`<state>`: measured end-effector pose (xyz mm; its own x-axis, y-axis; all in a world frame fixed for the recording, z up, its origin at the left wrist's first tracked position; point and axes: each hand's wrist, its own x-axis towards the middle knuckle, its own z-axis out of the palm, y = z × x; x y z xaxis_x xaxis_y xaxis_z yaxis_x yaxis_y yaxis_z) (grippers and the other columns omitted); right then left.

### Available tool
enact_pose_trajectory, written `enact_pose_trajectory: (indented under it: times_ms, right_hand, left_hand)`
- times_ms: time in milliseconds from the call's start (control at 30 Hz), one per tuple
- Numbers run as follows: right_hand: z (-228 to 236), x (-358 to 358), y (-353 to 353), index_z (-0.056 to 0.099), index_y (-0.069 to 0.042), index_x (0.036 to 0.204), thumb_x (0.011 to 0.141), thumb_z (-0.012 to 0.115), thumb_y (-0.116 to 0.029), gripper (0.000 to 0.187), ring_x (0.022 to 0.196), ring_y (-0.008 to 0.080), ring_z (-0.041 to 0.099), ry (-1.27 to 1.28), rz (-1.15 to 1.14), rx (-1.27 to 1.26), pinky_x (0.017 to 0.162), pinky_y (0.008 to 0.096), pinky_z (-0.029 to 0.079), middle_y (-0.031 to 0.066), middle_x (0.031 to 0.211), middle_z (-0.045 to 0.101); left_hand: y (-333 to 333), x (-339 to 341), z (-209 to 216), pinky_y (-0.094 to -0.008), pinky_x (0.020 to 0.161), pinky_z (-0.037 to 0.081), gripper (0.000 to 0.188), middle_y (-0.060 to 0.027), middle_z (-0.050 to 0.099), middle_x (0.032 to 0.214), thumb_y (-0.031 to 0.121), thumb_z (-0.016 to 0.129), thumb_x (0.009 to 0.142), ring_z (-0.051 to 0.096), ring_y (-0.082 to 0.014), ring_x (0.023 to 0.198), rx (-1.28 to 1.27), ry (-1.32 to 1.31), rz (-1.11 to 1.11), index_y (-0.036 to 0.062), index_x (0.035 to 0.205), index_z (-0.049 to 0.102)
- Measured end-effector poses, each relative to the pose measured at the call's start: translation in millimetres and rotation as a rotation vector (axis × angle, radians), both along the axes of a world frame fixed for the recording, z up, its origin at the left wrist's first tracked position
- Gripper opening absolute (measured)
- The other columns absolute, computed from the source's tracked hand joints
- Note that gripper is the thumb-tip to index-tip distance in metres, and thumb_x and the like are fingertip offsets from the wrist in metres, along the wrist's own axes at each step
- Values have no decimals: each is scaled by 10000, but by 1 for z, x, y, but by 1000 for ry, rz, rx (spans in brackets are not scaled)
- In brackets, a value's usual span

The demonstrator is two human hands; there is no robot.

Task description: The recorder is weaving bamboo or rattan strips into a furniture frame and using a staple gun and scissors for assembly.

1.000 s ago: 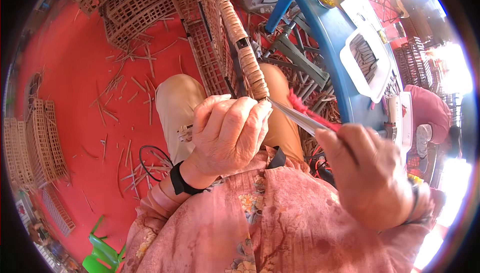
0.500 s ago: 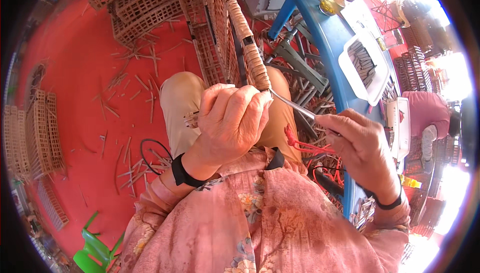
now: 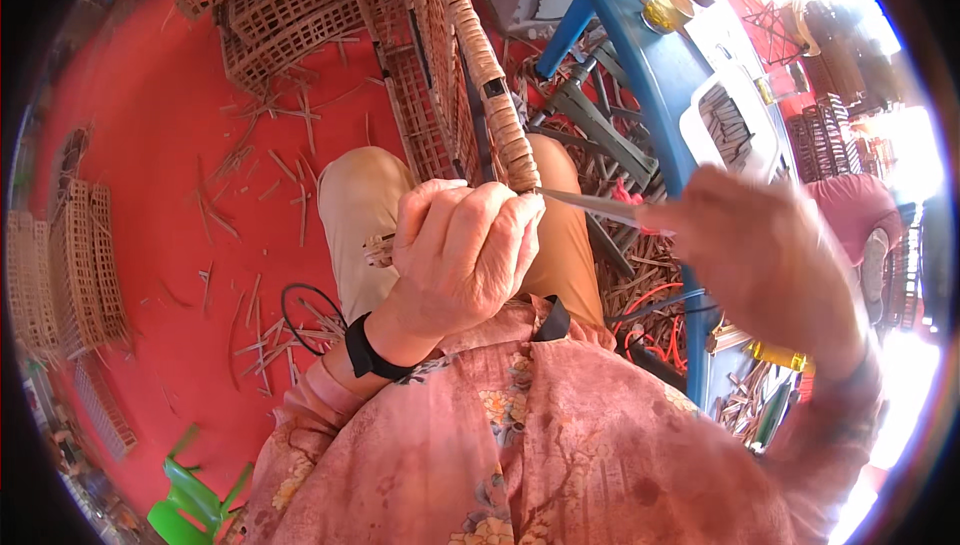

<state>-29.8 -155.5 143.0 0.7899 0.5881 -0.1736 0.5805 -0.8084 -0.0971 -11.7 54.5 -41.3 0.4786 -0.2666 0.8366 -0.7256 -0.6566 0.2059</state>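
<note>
A woven basket frame (image 3: 465, 115) stands between my knees, its rim (image 3: 497, 100) bound in pale tan strip with a few dark patches. My left hand (image 3: 465, 240) is closed around the near end of this rim, back of the hand up. Short cut ends of strip poke out beside its wrist side. From the rim, a pale flat strip (image 3: 590, 203) runs tautly right to my right hand (image 3: 755, 245), which is blurred by motion and closed on it. The exact grip of the right fingers is smeared.
A blue table (image 3: 625, 40) at right holds a glass jar (image 3: 675, 3) and a white tray (image 3: 712, 130) of dark short pieces. Stacked lattice panels (image 3: 290, 30) lie at far left. Strip scraps litter the red floor (image 3: 160, 195). A green chair (image 3: 195, 500) stands lower left; another person (image 3: 855, 210) sits far right.
My right hand has moved right and slightly up, and the curved strip now runs straight. My left hand has stayed nearly in place on the rim.
</note>
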Motion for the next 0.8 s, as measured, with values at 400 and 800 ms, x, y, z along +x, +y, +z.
enact_pose_trajectory:
  times_ms: [400, 800]
  right_hand:
    - [-88, -64, 3, 593, 97, 1273, 835, 707, -87, 489, 707, 196, 566, -452, 49, -59, 516, 283, 473, 154, 976, 563]
    - [-33, -20, -2, 650, -24, 1125, 810, 667, -41, 316, 699, 267, 615, -85, -103, 178, 524, 386, 494, 101, 816, 506]
  left_hand:
    - [-4, -1, 2, -369, 771, 488, 147, -47, 648, 908, 91, 758, 815, 636, -218, 786, -47, 13, -19, 63, 934, 676]
    - [-3, 2, 0, -361, 735, 494, 170, -51, 620, 909, 97, 762, 809, 614, -200, 766, -36, -28, -12, 50, 943, 667]
